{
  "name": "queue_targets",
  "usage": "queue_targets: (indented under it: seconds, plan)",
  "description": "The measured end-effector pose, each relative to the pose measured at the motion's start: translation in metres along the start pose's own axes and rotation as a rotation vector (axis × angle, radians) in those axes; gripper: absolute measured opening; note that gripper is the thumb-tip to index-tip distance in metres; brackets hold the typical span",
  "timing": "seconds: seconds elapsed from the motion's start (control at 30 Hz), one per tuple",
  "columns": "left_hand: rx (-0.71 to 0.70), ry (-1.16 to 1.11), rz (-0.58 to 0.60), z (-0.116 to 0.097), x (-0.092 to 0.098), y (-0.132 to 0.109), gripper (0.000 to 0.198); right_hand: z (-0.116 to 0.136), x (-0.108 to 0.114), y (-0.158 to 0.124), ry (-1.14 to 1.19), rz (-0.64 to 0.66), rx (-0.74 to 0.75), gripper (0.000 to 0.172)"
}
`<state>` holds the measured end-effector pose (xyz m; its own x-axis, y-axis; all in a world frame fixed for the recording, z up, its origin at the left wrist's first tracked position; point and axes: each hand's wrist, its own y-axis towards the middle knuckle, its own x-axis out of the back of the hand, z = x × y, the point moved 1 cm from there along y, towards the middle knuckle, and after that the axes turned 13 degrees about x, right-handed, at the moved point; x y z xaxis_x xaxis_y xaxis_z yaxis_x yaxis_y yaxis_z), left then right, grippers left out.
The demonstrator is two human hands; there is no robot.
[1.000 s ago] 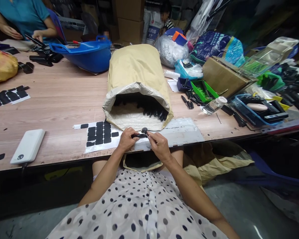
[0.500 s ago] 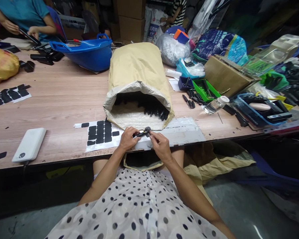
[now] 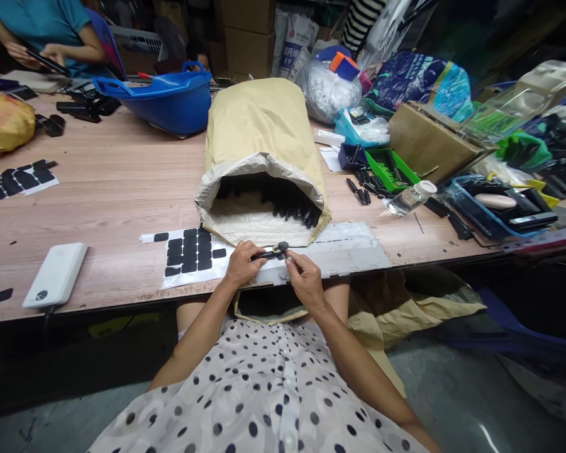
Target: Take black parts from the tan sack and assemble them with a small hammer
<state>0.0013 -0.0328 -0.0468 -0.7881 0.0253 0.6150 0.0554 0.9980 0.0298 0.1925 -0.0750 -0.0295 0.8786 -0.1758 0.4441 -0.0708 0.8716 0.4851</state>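
Observation:
My left hand (image 3: 243, 264) is closed around a slim black part (image 3: 266, 255) with a rounded dark end, held over the table's front edge. At that rounded end, my right hand (image 3: 304, 277) pinches with thumb and finger. Something thin with a metallic glint shows at its fingertips, too small to name. Just beyond both hands lies a tan sack (image 3: 259, 119), its mouth facing me, with many black pieces inside. To the left of my left hand is a white backing sheet (image 3: 207, 275) bearing rows of black rounded-rectangle stickers (image 3: 189, 251).
A grey-white board (image 3: 353, 248) lies under the sack's mouth. At left is a white power bank (image 3: 55, 275) with a cable. Farther back stand a blue basin (image 3: 165, 104) and a seated person (image 3: 51, 31). A bottle (image 3: 411, 199) and green tray (image 3: 392, 170) are at right.
The black part has shifted very slightly to the right and its rounded end has turned a little. Both hands keep nearly the same place and grip.

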Motion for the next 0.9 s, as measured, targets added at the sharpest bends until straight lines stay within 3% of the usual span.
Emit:
queue_targets:
  seconds: [0.9]
  plan:
    - [0.014,-0.055,-0.009,-0.002,0.007,-0.002,0.018,-0.016,-0.01,-0.007,0.118,-0.082,-0.156,0.034]
